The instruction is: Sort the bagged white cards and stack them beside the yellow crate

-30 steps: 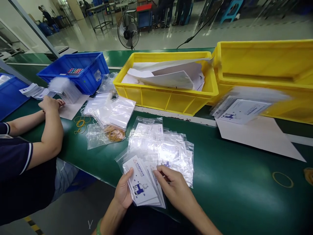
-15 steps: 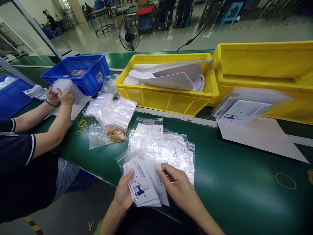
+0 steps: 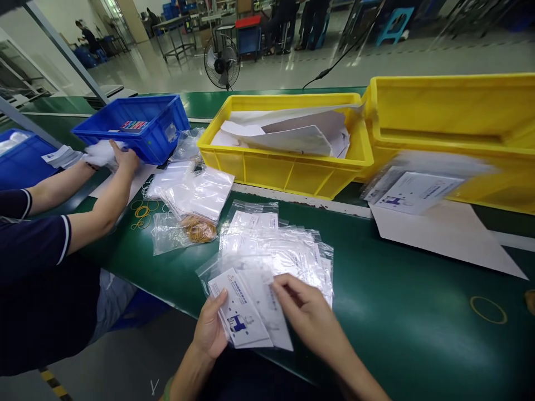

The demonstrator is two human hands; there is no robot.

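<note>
My left hand (image 3: pixel 212 326) is closed on a fanned stack of bagged booklets (image 3: pixel 241 312), its thumb across the front one. White covers with a blue bottle-like picture and blue print show through the clear plastic. With thumb and fingers pinched, my right hand (image 3: pixel 307 312) grips the edge of another bagged booklet (image 3: pixel 278 317) at the right of the fan. Just beyond both hands, a pile of bagged booklets (image 3: pixel 288 250) lies spread on the green tabletop (image 3: pixel 397 312). Glare on the plastic hides most of their print.
Yellow bins (image 3: pixel 267 175) line the back, one holding white sheets. To the left are clear bags (image 3: pixel 200 189), rubber bands (image 3: pixel 198 228) and a blue bin (image 3: pixel 163 131). A co-worker's hands (image 3: pixel 125 159) handle white, blurred material. More bagged booklets (image 3: pixel 418 192) lie at right.
My right hand has shifted slightly right and up with its bagged booklet, widening the fan. The co-worker's hands have moved lower and right.
</note>
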